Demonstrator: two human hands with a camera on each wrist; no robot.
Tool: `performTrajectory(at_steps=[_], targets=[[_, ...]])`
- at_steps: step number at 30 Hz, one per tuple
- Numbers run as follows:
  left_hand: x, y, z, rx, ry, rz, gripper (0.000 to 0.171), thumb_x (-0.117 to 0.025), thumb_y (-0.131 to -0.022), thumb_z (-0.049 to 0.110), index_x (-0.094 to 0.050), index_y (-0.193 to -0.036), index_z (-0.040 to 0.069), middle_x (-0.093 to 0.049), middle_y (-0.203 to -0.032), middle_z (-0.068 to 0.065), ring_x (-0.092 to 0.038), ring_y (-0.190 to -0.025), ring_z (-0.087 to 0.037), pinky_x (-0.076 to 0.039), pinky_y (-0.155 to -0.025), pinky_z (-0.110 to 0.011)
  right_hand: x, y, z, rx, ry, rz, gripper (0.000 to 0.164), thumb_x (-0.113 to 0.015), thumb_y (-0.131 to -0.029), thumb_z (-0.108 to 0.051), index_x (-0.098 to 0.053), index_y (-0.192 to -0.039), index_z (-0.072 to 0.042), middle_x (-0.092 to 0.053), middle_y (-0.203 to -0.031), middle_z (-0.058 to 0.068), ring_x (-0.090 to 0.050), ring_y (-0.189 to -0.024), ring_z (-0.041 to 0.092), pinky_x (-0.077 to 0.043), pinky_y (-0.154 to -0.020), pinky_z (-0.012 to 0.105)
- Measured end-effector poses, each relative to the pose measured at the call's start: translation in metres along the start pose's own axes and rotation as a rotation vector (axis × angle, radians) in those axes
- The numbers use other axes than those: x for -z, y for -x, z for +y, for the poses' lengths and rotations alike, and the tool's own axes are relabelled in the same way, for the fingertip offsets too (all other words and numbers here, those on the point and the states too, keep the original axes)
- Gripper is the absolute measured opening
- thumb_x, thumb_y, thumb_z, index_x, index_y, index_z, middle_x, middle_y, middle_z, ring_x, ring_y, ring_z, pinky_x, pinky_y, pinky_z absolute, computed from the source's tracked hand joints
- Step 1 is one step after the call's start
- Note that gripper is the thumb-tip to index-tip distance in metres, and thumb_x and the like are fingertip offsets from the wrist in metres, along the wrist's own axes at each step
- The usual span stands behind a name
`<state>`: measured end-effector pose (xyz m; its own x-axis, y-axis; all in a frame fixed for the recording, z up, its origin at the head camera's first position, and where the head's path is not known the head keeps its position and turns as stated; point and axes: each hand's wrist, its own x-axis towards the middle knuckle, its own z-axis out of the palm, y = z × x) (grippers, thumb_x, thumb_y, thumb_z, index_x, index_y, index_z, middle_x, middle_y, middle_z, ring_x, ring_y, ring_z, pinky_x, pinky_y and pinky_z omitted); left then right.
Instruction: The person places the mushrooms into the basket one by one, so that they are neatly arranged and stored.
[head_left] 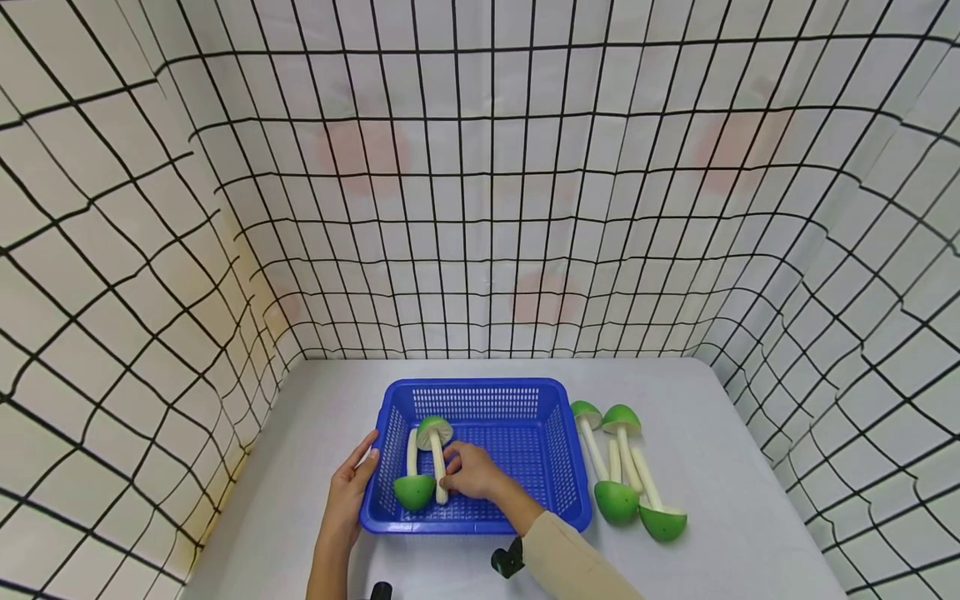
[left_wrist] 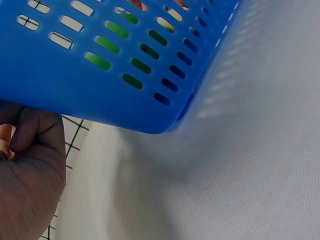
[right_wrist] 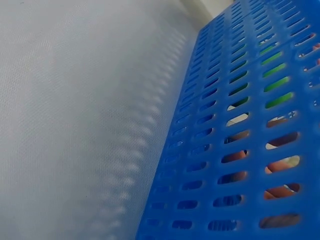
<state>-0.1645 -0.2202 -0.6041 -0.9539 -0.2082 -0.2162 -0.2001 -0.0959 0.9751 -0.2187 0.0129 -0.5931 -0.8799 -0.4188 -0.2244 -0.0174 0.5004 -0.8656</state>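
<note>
White walls [head_left: 476, 196] crossed by a black grid, with faint reddish patches [head_left: 363, 157] showing on the far side, enclose a pale counter [head_left: 258, 517] where a person works over a blue basket [head_left: 480, 527] with slotted sides. The right hand [head_left: 476, 473], reaching in from a beige sleeve [head_left: 573, 560], pinches the white stem of a green-capped mushroom [head_left: 438, 460] between thumb and fingers — the piece is inside the basket, toward its left side, its cap pointing to the far wall and its stem toward the person. Just beside it, on the left, lies a second mushroom [head_left: 414, 492] in the basket, turned the opposite way with its speckled green cap nearest the person. The left hand [head_left: 351, 487] grips the basket at its left rim, the thumb bent close to the edge in the left wrist view. Outside, to the right of the basket, four more mushrooms [head_left: 617, 503] lie bunched on the counter — two caps face the far wall, two face the person, and the white stems lie close together between them. A dark object [head_left: 507, 559] shows beside the sleeve, and another black piece [head_left: 381, 591] juts in at the bottom edge. Through the slots, the right wrist view catches glimpses of green and of skin.
</note>
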Motion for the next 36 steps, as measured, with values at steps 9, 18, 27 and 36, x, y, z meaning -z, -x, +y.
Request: performTrajectory(at_steps=[9,18,27,36], targets=[[-0.001,0.0,0.0,0.011,0.009,-0.008,0.056,-0.062,-0.101,0.049,-0.051,-0.152,0.031,-0.056,-0.151,-0.016,-0.068,-0.12,-0.027,-0.059,-0.091,-0.03,0.003,0.005,-0.002,0.012,0.007,-0.021,0.04,-0.078,-0.085,0.002,-0.063,-0.122,0.002,-0.069,-0.092,0.008,-0.068,-0.078,0.019,-0.057,-0.07,0.033],[-0.001,0.001,0.0,0.015,0.021,-0.015,0.056,-0.063,-0.1,0.049,-0.051,-0.152,0.031,-0.056,-0.151,-0.015,-0.069,-0.119,-0.024,-0.059,-0.091,-0.03,0.006,0.008,0.002,0.016,-0.037,0.001,0.042,-0.077,-0.087,-0.001,-0.06,-0.125,0.005,-0.07,-0.094,0.011,-0.07,-0.075,0.022,-0.058,-0.067,0.033],[-0.002,0.002,0.0,0.017,0.018,-0.019,0.056,-0.063,-0.101,0.049,-0.052,-0.152,0.031,-0.056,-0.151,-0.017,-0.069,-0.119,-0.027,-0.06,-0.091,-0.032,0.014,0.011,0.002,0.038,0.041,0.046,0.046,-0.08,-0.087,-0.013,-0.062,-0.127,0.001,-0.073,-0.102,0.011,-0.066,-0.082,0.017,-0.054,-0.073,0.034],[-0.001,0.001,0.003,0.015,-0.015,-0.006,0.057,-0.062,-0.1,0.052,-0.051,-0.152,0.032,-0.058,-0.148,-0.018,-0.07,-0.112,-0.02,-0.06,-0.089,-0.029,0.028,0.02,0.007,0.069,-0.004,0.047,0.05,-0.078,-0.089,-0.012,-0.059,-0.132,0.002,-0.07,-0.111,0.015,-0.071,-0.095,0.024,-0.058,-0.077,0.037]])
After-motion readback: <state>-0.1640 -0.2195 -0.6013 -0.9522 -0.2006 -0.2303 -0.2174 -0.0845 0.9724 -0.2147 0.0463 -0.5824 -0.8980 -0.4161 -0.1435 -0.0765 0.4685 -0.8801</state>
